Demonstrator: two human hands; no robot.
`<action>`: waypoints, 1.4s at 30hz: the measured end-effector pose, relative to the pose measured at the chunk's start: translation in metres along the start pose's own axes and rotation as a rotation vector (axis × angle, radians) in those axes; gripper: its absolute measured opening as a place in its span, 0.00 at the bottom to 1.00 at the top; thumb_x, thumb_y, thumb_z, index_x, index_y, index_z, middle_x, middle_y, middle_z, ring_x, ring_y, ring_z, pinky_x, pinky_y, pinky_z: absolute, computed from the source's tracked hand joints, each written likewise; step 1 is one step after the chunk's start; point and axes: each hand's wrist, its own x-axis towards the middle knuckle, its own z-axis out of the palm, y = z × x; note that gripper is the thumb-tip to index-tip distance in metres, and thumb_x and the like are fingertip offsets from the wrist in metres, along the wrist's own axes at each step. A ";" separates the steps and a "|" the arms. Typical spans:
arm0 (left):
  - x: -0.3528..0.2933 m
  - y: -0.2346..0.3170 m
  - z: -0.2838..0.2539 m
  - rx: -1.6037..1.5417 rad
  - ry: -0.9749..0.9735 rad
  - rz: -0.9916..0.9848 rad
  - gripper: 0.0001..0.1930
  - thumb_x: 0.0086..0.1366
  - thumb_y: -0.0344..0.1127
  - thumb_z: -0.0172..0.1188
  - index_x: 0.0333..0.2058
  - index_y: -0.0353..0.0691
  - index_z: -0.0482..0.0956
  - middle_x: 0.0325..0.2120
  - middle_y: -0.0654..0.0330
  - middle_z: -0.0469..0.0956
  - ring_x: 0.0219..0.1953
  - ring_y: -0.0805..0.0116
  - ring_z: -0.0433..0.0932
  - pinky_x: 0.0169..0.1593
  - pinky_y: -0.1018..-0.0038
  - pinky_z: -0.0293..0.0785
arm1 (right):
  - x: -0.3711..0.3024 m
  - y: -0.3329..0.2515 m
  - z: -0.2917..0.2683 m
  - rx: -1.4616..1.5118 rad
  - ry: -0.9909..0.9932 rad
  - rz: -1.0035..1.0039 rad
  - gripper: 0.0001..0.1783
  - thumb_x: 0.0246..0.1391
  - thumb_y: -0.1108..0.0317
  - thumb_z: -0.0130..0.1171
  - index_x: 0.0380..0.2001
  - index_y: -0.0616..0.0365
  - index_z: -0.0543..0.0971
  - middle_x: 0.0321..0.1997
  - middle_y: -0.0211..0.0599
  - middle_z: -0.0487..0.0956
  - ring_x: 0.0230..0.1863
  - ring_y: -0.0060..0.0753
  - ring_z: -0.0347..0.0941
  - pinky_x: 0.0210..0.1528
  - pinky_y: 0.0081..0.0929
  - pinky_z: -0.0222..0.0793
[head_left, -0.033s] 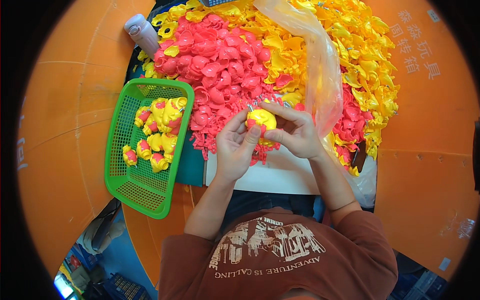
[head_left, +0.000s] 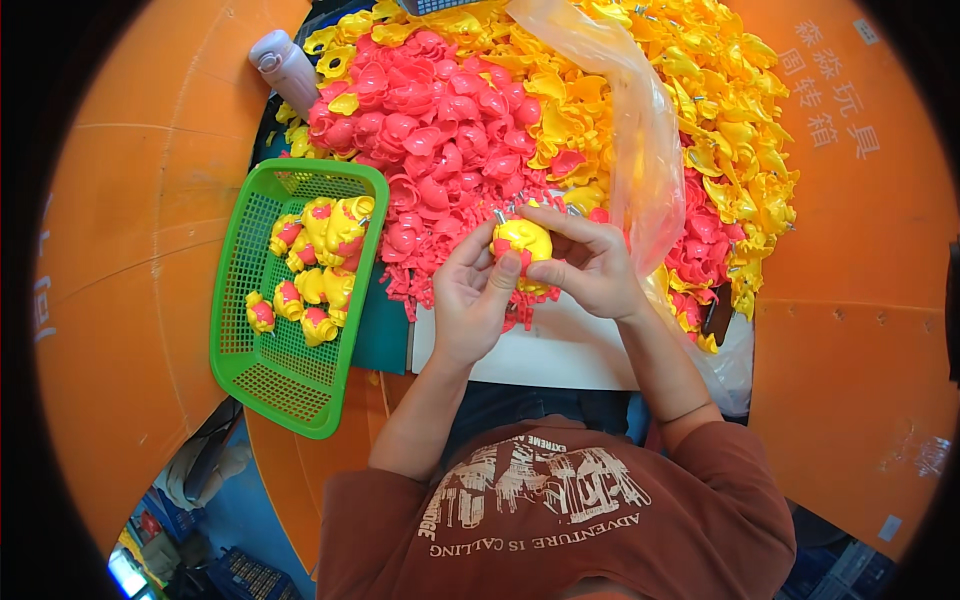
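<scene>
Both my hands hold one yellow and pink plastic toy figure [head_left: 524, 238] in front of the heaps. My left hand [head_left: 470, 305] grips it from the left, thumb on its lower pink part. From the right, my right hand [head_left: 598, 268] pinches it between thumb and fingers. Small metal pins stick up at the figure's upper left. Right behind lie many small pink pieces [head_left: 400, 285] and a heap of curved pink shells [head_left: 430, 110]. A green basket [head_left: 232, 365] on the left holds several similar yellow and pink figures [head_left: 320, 228].
Yellow plastic parts [head_left: 720, 100] pile up at the back and right. A clear plastic bag [head_left: 650, 150] lies across them. At the back left stands a pale bottle [head_left: 285, 72]. Orange panels [head_left: 850, 380] flank the white work surface [head_left: 570, 350].
</scene>
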 end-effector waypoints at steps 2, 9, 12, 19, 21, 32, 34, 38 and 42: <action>-0.005 0.001 0.005 0.054 0.019 0.011 0.25 0.64 0.31 0.54 0.55 0.23 0.59 0.47 0.50 0.71 0.48 0.68 0.73 0.51 0.76 0.70 | 0.000 0.000 0.003 0.013 0.020 -0.006 0.30 0.47 0.78 0.61 0.55 0.67 0.66 0.48 0.41 0.74 0.48 0.29 0.72 0.51 0.27 0.69; -0.011 -0.001 0.007 0.026 0.047 0.080 0.25 0.65 0.31 0.53 0.56 0.24 0.58 0.48 0.50 0.70 0.49 0.67 0.72 0.51 0.74 0.69 | -0.002 0.002 0.004 0.032 0.005 -0.004 0.32 0.44 0.79 0.64 0.55 0.66 0.66 0.52 0.42 0.72 0.51 0.30 0.71 0.52 0.28 0.69; -0.006 -0.006 0.004 -0.057 0.104 0.008 0.25 0.64 0.30 0.54 0.56 0.25 0.59 0.48 0.51 0.70 0.49 0.67 0.71 0.51 0.74 0.70 | -0.002 0.012 0.005 -0.121 0.031 -0.117 0.33 0.43 0.79 0.65 0.55 0.66 0.67 0.54 0.41 0.71 0.52 0.31 0.70 0.55 0.29 0.66; -0.002 0.002 0.004 -0.056 0.120 -0.046 0.18 0.64 0.30 0.54 0.50 0.28 0.65 0.43 0.55 0.73 0.46 0.72 0.73 0.48 0.76 0.71 | 0.001 0.014 0.012 -0.563 0.043 -0.210 0.34 0.40 0.79 0.67 0.54 0.66 0.67 0.53 0.43 0.71 0.54 0.32 0.69 0.58 0.30 0.64; 0.000 -0.005 0.004 -0.154 0.159 -0.014 0.18 0.65 0.32 0.53 0.50 0.29 0.66 0.43 0.56 0.73 0.45 0.72 0.73 0.47 0.77 0.71 | 0.008 0.012 0.027 0.047 0.266 -0.078 0.28 0.47 0.75 0.63 0.53 0.67 0.68 0.53 0.42 0.72 0.53 0.31 0.69 0.57 0.28 0.64; 0.008 -0.017 -0.008 -0.279 0.195 -0.063 0.15 0.65 0.40 0.54 0.42 0.35 0.69 0.33 0.61 0.75 0.30 0.77 0.74 0.28 0.83 0.70 | 0.000 0.048 0.016 0.196 0.094 0.303 0.15 0.57 0.64 0.55 0.40 0.66 0.73 0.35 0.36 0.78 0.29 0.19 0.75 0.28 0.16 0.71; 0.016 -0.021 -0.014 -0.235 0.324 -0.193 0.14 0.63 0.41 0.57 0.39 0.36 0.69 0.30 0.62 0.76 0.23 0.78 0.73 0.20 0.84 0.65 | 0.005 0.056 0.022 0.322 0.174 0.349 0.15 0.58 0.59 0.53 0.38 0.63 0.73 0.31 0.39 0.78 0.23 0.24 0.75 0.21 0.19 0.70; 0.015 -0.028 0.000 -0.165 0.362 -0.099 0.15 0.59 0.35 0.62 0.39 0.36 0.68 0.31 0.60 0.76 0.22 0.77 0.73 0.18 0.82 0.66 | 0.014 0.045 0.019 0.538 0.397 0.493 0.25 0.62 0.47 0.39 0.35 0.59 0.74 0.26 0.33 0.76 0.20 0.25 0.73 0.18 0.18 0.66; 0.012 -0.037 0.001 -0.135 0.326 -0.115 0.17 0.58 0.33 0.62 0.42 0.34 0.66 0.33 0.58 0.76 0.27 0.73 0.75 0.25 0.80 0.72 | 0.024 0.048 0.026 0.420 0.482 0.507 0.28 0.61 0.41 0.34 0.33 0.54 0.73 0.20 0.28 0.72 0.12 0.19 0.61 0.12 0.15 0.48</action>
